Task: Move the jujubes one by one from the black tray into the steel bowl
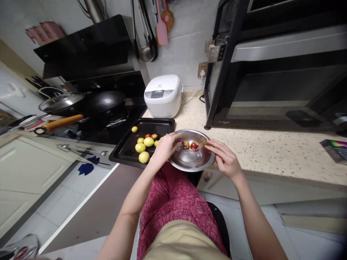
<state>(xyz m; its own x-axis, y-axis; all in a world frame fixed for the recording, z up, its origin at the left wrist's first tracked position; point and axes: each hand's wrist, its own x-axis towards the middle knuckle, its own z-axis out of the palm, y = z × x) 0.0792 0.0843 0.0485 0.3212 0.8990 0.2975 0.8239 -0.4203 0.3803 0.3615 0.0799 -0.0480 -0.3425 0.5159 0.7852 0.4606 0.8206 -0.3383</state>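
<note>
A shallow stainless steel bowl (189,163) sits at the counter's front edge, in front of my body. Two small reddish-brown fruits (194,146) lie inside it near the middle. My left hand (168,145) is at the bowl's left rim, its fingers closed over the edge. On the opposite side, my right hand (225,157) has its fingers over the right rim with the thumb lower down. To the left is a black baking tray (127,146) holding several round yellow-green fruits (144,156) and a few reddish ones (154,137). My left forearm passes in front of the tray's right side.
A white rice cooker (163,96) stands behind the tray. A pan with an orange-brown handle (63,122) juts out from the stove at left, beside a wok (105,101). A black microwave oven (271,90) fills the right. A cabinet door (92,202) stands open below left.
</note>
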